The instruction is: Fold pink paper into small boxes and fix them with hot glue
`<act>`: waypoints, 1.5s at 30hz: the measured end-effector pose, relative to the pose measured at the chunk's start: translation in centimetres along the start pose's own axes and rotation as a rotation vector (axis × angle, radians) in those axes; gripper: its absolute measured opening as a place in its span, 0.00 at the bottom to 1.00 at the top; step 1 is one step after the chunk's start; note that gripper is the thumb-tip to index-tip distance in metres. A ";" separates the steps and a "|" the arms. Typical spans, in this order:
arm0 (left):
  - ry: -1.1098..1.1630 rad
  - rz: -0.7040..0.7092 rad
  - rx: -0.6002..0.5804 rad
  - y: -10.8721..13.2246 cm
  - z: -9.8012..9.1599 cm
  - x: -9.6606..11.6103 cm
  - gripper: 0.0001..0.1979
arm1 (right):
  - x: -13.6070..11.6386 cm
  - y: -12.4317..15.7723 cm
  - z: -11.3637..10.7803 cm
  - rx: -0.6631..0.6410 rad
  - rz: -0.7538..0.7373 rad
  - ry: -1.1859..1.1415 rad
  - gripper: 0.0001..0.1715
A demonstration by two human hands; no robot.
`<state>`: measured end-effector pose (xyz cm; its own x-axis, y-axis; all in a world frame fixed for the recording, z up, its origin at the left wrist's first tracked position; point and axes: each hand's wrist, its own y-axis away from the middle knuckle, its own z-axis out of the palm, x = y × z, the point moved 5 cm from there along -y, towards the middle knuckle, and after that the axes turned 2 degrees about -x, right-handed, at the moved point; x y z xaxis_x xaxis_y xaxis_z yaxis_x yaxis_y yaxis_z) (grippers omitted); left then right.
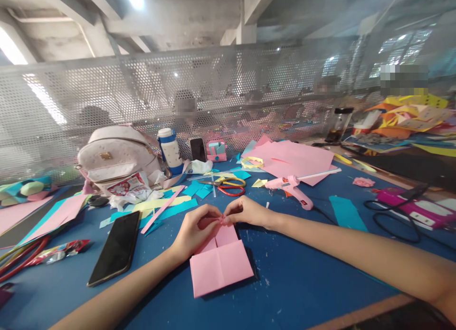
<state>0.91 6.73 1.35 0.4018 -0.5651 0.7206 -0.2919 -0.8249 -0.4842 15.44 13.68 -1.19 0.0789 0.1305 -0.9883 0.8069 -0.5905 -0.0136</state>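
A folded pink paper piece (221,267) lies on the blue table (285,282) in front of me, its wide pocket-like part nearest my body. My left hand (198,228) is closed on the narrower far end of this pink paper, thumb and fingers pinching it. Opposite, my right hand (245,212) pinches the same far end with thumb and forefinger. The fingertips of both hands nearly meet there, over a small crumpled pink bit. Just beyond my hands rest scissors (231,183) with red and yellow handles.
A black phone (116,247) lies left of my left arm. A pink glue gun (294,187) with a cord is right of centre. Farther back are a backpack (119,154), a bottle (170,151), pink sheets (285,158) and coloured scraps. A magenta power strip (416,207) lies right.
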 end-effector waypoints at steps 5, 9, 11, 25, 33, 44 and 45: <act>0.013 -0.041 0.034 -0.2 -0.4 -0.1 0.02 | 0.4 -0.3 -0.4 0.094 -0.051 -0.005 0.20; 0.036 -0.069 0.070 -0.3 -0.6 -0.8 0.02 | -0.1 0.2 -0.4 0.179 -0.110 0.008 0.23; 0.053 -0.083 0.084 -0.4 -0.6 -1.1 0.02 | -0.7 0.7 -0.3 0.229 -0.150 0.054 0.23; 0.148 -0.208 0.046 -0.5 -0.1 -2.0 0.11 | -1.8 1.5 -1.1 0.407 -0.247 0.250 0.15; 0.346 -0.387 0.090 0.2 0.3 -2.7 0.16 | -2.3 1.9 -0.9 0.430 -0.286 0.313 0.07; 0.441 -0.541 0.155 0.6 0.4 -2.6 0.15 | -3.3 3.0 -0.5 0.480 -0.361 0.415 0.07; 0.448 -0.541 0.160 0.6 0.4 -2.6 0.15 | -3.2 3.0 -0.5 0.484 -0.363 0.412 0.07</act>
<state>0.05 7.70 -1.02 0.0494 -0.0446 0.9978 -0.0080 -0.9990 -0.0442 17.93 11.94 1.97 0.1463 0.6180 -0.7725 0.4823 -0.7263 -0.4897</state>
